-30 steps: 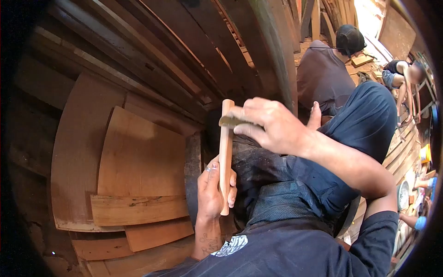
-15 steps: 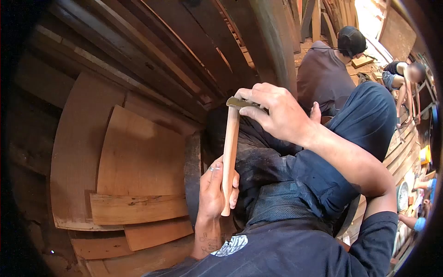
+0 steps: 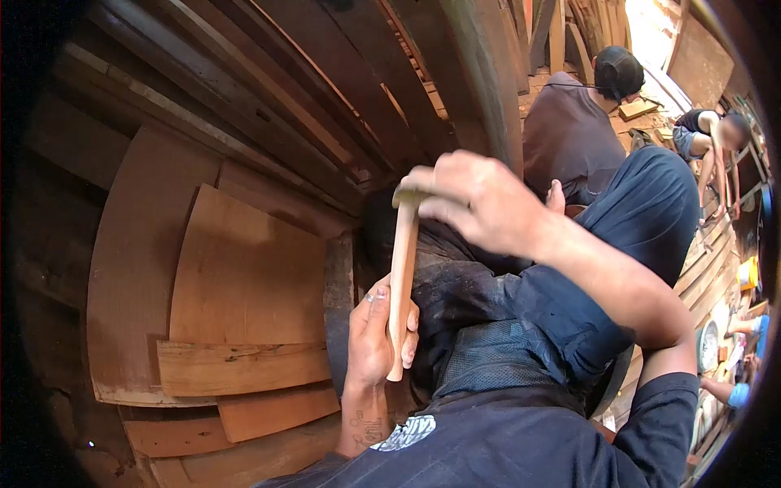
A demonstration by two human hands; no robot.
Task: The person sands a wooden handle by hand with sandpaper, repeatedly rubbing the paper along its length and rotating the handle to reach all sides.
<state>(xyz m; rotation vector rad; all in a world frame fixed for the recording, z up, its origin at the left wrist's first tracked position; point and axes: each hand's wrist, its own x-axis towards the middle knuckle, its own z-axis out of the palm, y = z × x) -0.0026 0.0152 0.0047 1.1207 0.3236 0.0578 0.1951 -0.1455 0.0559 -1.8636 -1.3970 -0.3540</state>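
My left hand is wrapped round the lower part of a pale wooden stick, which stands nearly upright in the view. At its top end, my right hand pinches a thin, greenish-brown sheet between thumb and fingers. The sheet lies across the stick's top end and is partly hidden by the fingers. Motion blurs my right hand and the sheet.
Flat wooden boards lean at the left, and long dark planks run across the top. A person in a brown shirt sits at the upper right. Another person bends farther off, near a yellow object.
My right hand and the sheet have shifted slightly left and down over the stick's end. My left hand still holds the stick in nearly the same place.
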